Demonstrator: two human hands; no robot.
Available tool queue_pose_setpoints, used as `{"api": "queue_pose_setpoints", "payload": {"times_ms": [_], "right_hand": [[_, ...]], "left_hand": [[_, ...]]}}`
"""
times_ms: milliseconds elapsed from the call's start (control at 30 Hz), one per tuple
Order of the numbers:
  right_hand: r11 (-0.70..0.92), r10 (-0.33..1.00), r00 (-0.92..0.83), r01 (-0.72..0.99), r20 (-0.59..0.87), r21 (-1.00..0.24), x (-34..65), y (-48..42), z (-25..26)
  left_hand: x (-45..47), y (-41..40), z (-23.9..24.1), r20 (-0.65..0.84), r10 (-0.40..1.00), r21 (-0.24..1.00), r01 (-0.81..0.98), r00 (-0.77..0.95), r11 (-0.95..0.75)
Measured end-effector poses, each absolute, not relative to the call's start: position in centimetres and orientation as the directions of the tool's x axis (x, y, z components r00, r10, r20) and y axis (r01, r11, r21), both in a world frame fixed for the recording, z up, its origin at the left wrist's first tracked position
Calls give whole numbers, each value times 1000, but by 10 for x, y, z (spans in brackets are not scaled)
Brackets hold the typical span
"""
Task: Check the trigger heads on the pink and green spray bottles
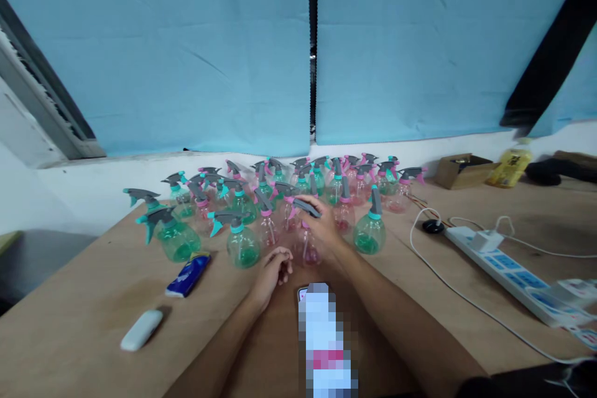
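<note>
At lower left, white case (141,330), then blue packet (188,275), both lying flat, perhaps set aside to leave the middle free. Across the centre, spray bottles (269,228) standing upright and crowded together, probably for easy reach. At lower centre, left hand (273,268) half-curled, with nothing visible in its fingers. Just right of centre, pink spray bottle (309,251) upright beneath right hand (318,217), gripped around the grey head, presumably for a narrower hold than the round body. At right, power strip (508,277).
</note>
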State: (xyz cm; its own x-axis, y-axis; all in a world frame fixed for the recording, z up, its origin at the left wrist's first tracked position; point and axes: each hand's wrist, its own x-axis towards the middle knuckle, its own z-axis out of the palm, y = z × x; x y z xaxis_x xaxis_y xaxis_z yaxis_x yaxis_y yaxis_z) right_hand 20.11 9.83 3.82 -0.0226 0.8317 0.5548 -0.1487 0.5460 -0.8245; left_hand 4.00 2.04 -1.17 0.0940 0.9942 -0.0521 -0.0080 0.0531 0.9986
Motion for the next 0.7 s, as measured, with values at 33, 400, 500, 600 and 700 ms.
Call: {"api": "queue_pose_setpoints", "payload": {"times_ms": [33,400,500,600,700], "right_hand": [[528,838,-66,-156,542,-835,201,99,34],[338,806,-427,-234,409,-911,196,100,31],[307,813,-437,-237,384,-922,196,99,35],[341,798,-443,-228,409,-912,198,98,35],[352,783,-468,-211,411,-912,200,101,33]], "left_hand": [[40,20,-12,-52,994,999,-5,92,53],[38,21,-17,-56,989,998,41,135,50],[39,20,-16,-59,988,998,44,143,54],[39,20,-16,-60,989,997,48,138,54],[38,21,-17,-63,989,997,50,135,57]]}}
